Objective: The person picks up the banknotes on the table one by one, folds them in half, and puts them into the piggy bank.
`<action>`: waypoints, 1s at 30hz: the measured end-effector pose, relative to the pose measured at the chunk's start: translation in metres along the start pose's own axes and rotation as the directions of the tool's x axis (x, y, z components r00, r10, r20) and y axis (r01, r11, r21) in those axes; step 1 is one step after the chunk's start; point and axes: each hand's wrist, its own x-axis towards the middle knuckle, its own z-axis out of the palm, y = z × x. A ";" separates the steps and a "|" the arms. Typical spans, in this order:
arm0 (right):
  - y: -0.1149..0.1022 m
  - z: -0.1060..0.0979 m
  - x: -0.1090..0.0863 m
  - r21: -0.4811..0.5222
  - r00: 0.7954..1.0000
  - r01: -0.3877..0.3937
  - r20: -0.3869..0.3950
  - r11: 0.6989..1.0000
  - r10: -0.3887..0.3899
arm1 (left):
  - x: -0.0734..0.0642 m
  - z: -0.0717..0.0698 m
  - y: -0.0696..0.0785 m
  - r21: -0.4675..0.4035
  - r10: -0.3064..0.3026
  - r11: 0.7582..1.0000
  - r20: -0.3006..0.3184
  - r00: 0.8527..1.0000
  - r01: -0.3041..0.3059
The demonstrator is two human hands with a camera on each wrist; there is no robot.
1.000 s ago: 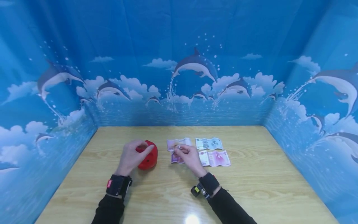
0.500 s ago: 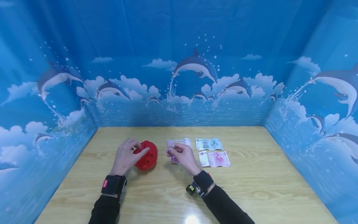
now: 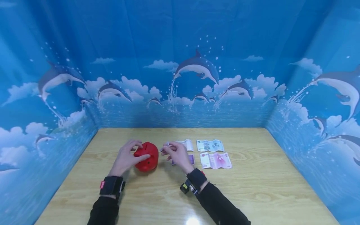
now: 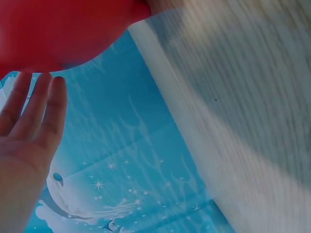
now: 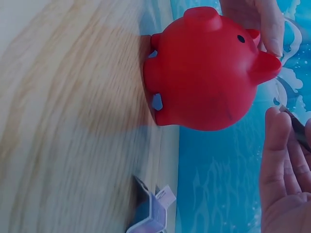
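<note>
A red piggy bank [image 3: 152,153] stands on the table at centre left, its slot facing up. My left hand [image 3: 125,159] holds it around its head end, with the thumb on the near side and a finger by the far ear. Three of its fingers [image 4: 54,109] reach up against the red surface in the left wrist view. Just right of the bank, apart from it, my right hand [image 3: 177,155] pinches a thin, dark silvery coin [image 5: 297,130], seen nearly edge-on. Fingers hide much of the coin in the head view.
Right of the bank lie creased banknotes: one pale purple note [image 3: 187,144], a darker purple note [image 3: 191,159], a green note [image 3: 210,145] and a pink one [image 3: 220,160]. The wooden table [image 3: 267,187] is enclosed by a blue dolphin curtain [image 3: 180,109].
My right hand has moved left from over the purple notes to beside the bank, still pinching the coin. My left hand has shifted slightly left and settled against the piggy bank.
</note>
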 end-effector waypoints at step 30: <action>0.007 0.043 0.038 -0.304 0.997 0.066 -0.019 0.950 -0.075 | 0.002 0.001 -0.010 -0.074 -0.084 0.993 0.116 0.990 0.093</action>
